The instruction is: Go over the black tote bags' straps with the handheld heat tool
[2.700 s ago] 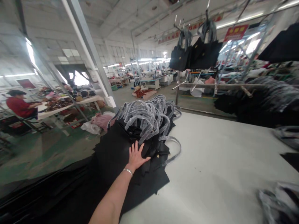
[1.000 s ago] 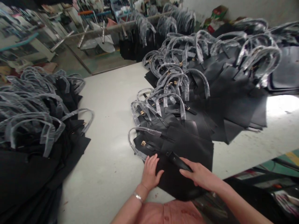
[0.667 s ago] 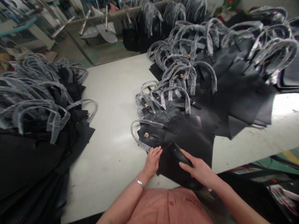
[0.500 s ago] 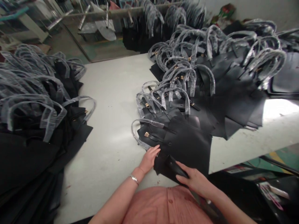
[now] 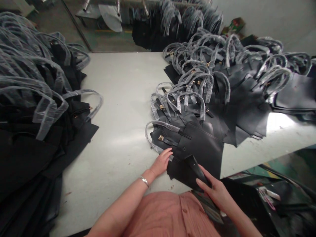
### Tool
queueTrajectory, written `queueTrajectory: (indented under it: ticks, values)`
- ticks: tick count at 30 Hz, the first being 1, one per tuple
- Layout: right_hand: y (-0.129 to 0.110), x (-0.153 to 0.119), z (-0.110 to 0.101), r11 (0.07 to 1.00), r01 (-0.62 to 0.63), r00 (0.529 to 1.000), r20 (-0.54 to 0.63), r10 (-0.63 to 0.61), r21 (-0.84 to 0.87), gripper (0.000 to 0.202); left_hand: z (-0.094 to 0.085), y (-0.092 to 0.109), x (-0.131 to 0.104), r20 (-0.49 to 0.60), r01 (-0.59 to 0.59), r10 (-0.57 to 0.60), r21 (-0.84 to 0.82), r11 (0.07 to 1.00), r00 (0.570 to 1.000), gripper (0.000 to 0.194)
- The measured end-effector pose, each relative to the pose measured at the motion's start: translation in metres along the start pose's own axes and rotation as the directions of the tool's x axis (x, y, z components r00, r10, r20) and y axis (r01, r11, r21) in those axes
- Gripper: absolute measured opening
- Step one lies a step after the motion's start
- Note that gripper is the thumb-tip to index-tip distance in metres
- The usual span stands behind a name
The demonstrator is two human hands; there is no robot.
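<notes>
A black handbag (image 5: 202,141) with a plastic-wrapped handle (image 5: 148,131) and a gold clasp lies flat on the table in front of me. My left hand (image 5: 163,161) is closed on the near side of this bag, where the wrapped handle meets it; the thumb is hidden. In my right hand (image 5: 214,189), at the bag's near edge, a folded black leather piece (image 5: 194,166) is gripped between thumb and fingers. Whether that piece is part of the bag I cannot tell.
Piled black bags (image 5: 242,98) with wrapped handles cover the table's right side. Another heap of bags (image 5: 29,144) fills the left. Pale tabletop (image 5: 118,115) runs between them. More bags hang from a rack (image 5: 145,33) behind. A dark bin-like thing (image 5: 244,197) stands lower right.
The view has shifted a little. The folded leather piece in my right hand has tilted up and opened slightly. My left hand stays at the handle's base.
</notes>
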State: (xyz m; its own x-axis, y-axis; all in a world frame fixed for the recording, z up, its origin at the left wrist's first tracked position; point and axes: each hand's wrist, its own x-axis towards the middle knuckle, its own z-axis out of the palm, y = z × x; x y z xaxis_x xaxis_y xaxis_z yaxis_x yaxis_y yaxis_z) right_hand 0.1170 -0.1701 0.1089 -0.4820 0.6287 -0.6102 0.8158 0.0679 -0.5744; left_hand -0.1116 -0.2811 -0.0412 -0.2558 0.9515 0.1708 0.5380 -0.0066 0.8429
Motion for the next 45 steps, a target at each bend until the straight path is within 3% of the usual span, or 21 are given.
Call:
queueTrajectory:
  ticks: [3,7,11,15,20,25,30,33,35,39,42,45]
  values:
    - [0.007,-0.019,-0.002,1.000,-0.018,0.999,0.038,0.019,-0.025,0.070,-0.006,-0.002,-0.005,0.076,-0.026,0.025,0.007,1.000,0.997,0.041]
    - [0.003,-0.028,0.008,0.993,0.087,0.979,0.194,-0.070,-0.078,0.064,-0.007,-0.005,-0.006,0.145,-0.043,0.031,0.076,0.996,0.989,0.039]
    - [-0.015,-0.015,0.031,0.975,0.183,0.931,0.340,-0.132,-0.123,0.064,-0.004,-0.002,-0.002,0.112,-0.007,-0.005,0.108,0.994,0.994,0.036]
    - [-0.038,0.003,0.044,0.951,0.260,0.907,0.381,-0.180,-0.170,0.066,-0.007,0.000,0.000,0.079,0.000,-0.006,0.077,0.997,0.997,0.032]
    - [-0.037,0.014,0.029,0.926,0.315,0.880,0.429,-0.204,-0.206,0.064,-0.011,0.001,0.003,0.077,0.014,-0.017,0.047,0.999,0.997,0.029]
    - [-0.038,0.024,0.022,0.899,0.388,0.860,0.429,-0.275,-0.201,0.062,-0.013,0.013,0.010,0.010,0.064,-0.065,0.099,0.993,0.998,0.030]
    - [-0.041,0.025,-0.003,0.929,0.355,0.882,0.365,-0.297,-0.103,0.062,-0.029,0.017,0.041,-0.164,0.221,-0.179,0.300,0.928,0.970,0.042]
    - [-0.028,0.023,-0.027,0.948,0.307,0.910,0.321,-0.264,-0.090,0.063,-0.037,0.016,0.065,-0.177,0.308,-0.257,0.411,0.858,0.950,0.036]
    - [-0.016,0.023,-0.037,0.953,0.296,0.920,0.287,-0.266,-0.067,0.062,-0.039,0.016,0.077,-0.209,0.376,-0.319,0.359,0.854,0.924,0.027]
    - [0.003,0.026,-0.044,0.972,0.235,0.940,0.247,-0.234,0.024,0.062,-0.043,0.018,0.088,-0.276,0.470,-0.438,0.061,0.881,0.856,0.010]
    - [0.006,0.031,-0.046,0.976,0.213,0.952,0.212,-0.219,0.051,0.063,-0.052,0.015,0.086,-0.249,0.472,-0.472,-0.062,0.879,0.846,0.006]
    - [0.003,0.034,-0.050,0.973,0.225,0.950,0.211,-0.230,0.050,0.063,-0.058,0.013,0.076,-0.196,0.523,-0.562,-0.219,0.824,0.803,0.003]
